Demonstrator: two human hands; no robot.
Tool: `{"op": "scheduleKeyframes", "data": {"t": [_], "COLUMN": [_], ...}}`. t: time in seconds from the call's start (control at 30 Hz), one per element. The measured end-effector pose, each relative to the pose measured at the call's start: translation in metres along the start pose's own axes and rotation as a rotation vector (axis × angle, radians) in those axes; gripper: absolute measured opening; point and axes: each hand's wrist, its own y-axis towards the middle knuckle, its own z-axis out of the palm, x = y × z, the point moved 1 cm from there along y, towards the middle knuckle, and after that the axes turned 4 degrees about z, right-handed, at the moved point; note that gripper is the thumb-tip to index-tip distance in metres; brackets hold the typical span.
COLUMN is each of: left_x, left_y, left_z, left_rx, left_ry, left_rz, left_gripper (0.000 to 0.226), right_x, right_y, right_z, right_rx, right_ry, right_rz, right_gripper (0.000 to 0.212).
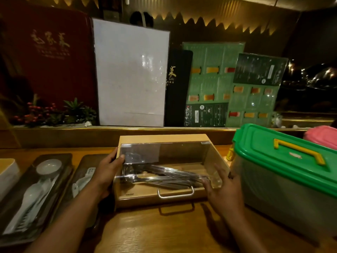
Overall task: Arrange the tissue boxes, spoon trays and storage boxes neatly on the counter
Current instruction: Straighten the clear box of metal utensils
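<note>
A wooden cutlery box (pixel 164 138) with a clear lid and a metal front handle sits in the middle of the counter, with metal spoons inside. My left hand (pixel 107 173) grips its left side, thumb on the lid's edge. My right hand (pixel 223 188) rests flat against the box's right front corner, fingers spread. Left of the box lie two dark spoon trays (pixel 60 181) (pixel 85 161) holding white spoons and a small white dish. A clear storage box with a green lid (pixel 284 161) and yellow handle stands to the right, close to my right hand.
A white container edge (pixel 7 172) shows at far left. Menus, a white laminated sheet (pixel 131 73) and a plant arrangement (pixel 54 112) lean on the raised ledge behind. A pink object (pixel 322 136) lies behind the green-lidded box. Bare wooden counter (pixel 164 230) lies in front.
</note>
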Motion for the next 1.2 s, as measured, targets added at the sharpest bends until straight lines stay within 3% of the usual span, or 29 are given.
{"op": "scheduleKeyframes", "data": {"t": [0.67,0.83,0.97,1.07,1.2], "left_x": [0.007,0.000,-0.017,-0.030,-0.034], "left_y": [-0.053,-0.057,-0.063,-0.072,-0.100], "left_z": [-0.011,-0.012,0.008,0.043,0.131], "left_rx": [0.037,-0.003,-0.109,-0.212,-0.112], "left_ry": [0.107,0.187,0.426,0.751,0.930], "left_rz": [0.063,0.024,0.078,0.247,0.474], "left_gripper": [0.038,0.035,0.040,0.063,0.059], "right_x": [-0.030,-0.041,-0.060,-0.084,-0.120], "right_y": [-0.052,-0.053,-0.037,-0.012,0.020], "right_z": [-0.028,-0.043,-0.085,-0.132,-0.199], "right_rx": [-0.071,0.049,0.131,-0.042,-0.290], "right_ry": [0.164,0.140,0.104,0.138,0.187], "right_rz": [-0.034,-0.106,-0.206,-0.302,-0.384], "right_gripper": [0.055,0.060,0.066,0.048,0.021]}}
